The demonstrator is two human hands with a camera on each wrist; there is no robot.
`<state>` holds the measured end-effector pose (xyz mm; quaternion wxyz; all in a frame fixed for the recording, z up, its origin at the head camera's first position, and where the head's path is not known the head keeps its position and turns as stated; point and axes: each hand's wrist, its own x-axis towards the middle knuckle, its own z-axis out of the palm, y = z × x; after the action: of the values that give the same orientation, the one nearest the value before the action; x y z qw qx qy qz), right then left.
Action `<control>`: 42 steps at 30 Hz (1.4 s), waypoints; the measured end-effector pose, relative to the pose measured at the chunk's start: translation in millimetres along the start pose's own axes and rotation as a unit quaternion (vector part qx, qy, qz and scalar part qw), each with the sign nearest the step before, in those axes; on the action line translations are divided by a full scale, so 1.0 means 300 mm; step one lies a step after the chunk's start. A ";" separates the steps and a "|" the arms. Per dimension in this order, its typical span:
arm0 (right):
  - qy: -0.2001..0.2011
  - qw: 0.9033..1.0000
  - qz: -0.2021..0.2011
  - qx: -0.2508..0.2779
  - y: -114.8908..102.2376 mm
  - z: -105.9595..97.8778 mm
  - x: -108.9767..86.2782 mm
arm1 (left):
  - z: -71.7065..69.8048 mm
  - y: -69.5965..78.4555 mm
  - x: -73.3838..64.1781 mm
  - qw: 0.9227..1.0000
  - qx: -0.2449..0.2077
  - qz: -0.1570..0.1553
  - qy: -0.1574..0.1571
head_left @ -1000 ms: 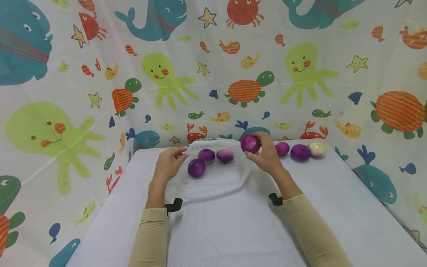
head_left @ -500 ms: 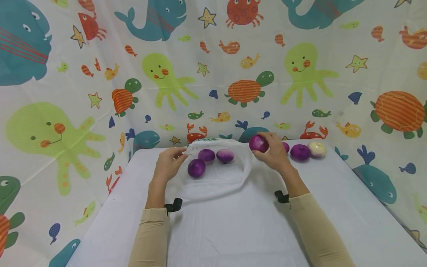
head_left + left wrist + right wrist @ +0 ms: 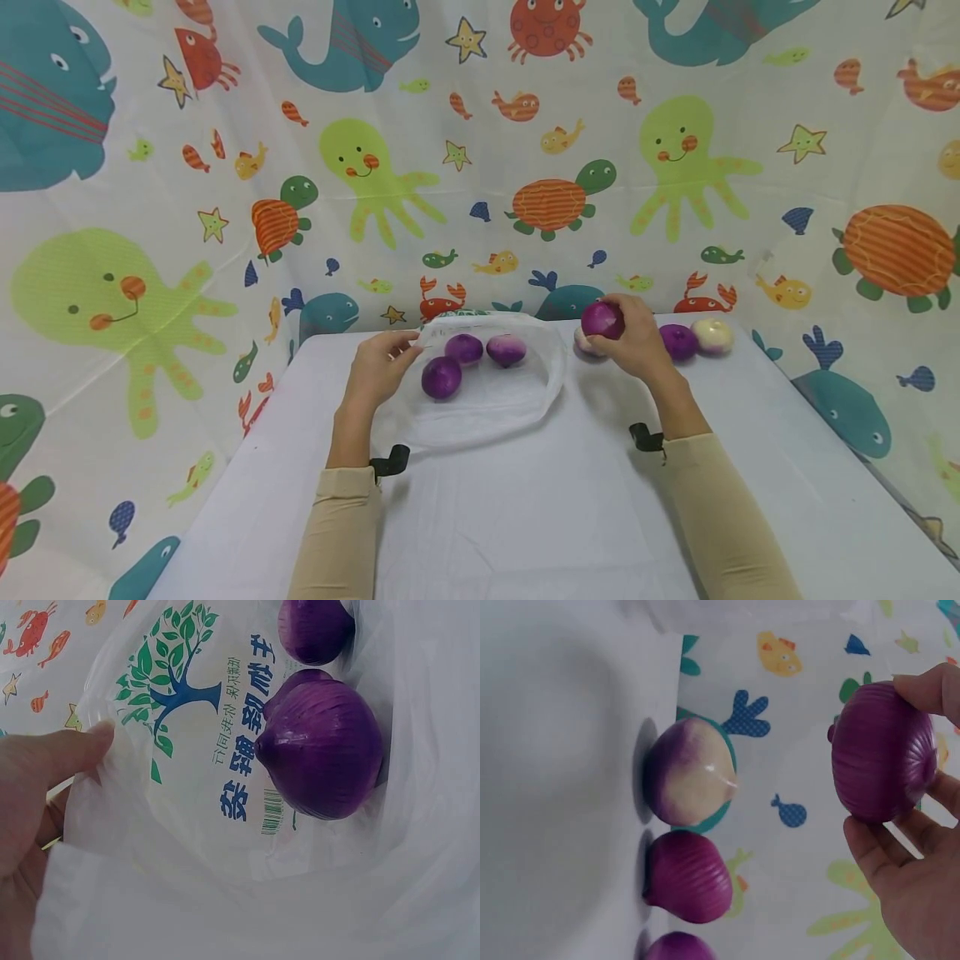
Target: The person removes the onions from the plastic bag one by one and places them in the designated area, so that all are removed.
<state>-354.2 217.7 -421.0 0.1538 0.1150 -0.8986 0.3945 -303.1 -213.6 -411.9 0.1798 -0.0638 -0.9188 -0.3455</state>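
Observation:
My left hand (image 3: pixel 377 367) pinches the left rim of a white plastic bag (image 3: pixel 557 371); in the left wrist view, thumb and fingers grip its edge (image 3: pixel 86 799). Inside the bag lie a dark purple onion (image 3: pixel 441 378), another purple onion (image 3: pixel 464 349) and a purple-and-pale one (image 3: pixel 506 350). A glossy purple onion (image 3: pixel 602 320) is held up in my right hand (image 3: pixel 637 340), to the right of the bag and above the table. The right wrist view shows thumb and fingertips round this onion (image 3: pixel 883 754).
Along the table's back right stand a purple-and-white onion or turnip (image 3: pixel 697 776), a magenta onion (image 3: pixel 694 877) hidden behind my hand in the head view, a purple onion (image 3: pixel 678 342) and a whitish onion (image 3: pixel 712 336). A sea-animal curtain (image 3: pixel 465 83) hangs behind the table.
My right hand has moved right with the purple onion, away from the bag's right rim, and uncovered the purple-and-white one behind. The left hand and the bag's onions stay put.

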 end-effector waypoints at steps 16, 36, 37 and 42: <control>-0.020 0.998 0.034 -0.040 0.057 -0.072 -0.009 | 0.004 -0.009 0.004 1.000 0.006 0.011 0.006; -0.016 0.994 0.098 -0.036 0.166 -0.206 -0.026 | 0.002 -0.010 0.006 1.000 0.002 0.012 0.004; -0.016 0.994 0.102 -0.037 0.176 -0.213 -0.027 | 0.003 -0.012 0.007 1.000 0.002 0.013 0.004; -0.011 0.992 0.122 -0.033 0.217 -0.235 -0.032 | 0.003 -0.011 0.004 1.000 0.000 0.015 0.003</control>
<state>-353.5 314.3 -423.1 0.0986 0.0036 -0.9199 0.3795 -305.3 -215.7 -414.1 0.1880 -0.0765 -0.9171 -0.3432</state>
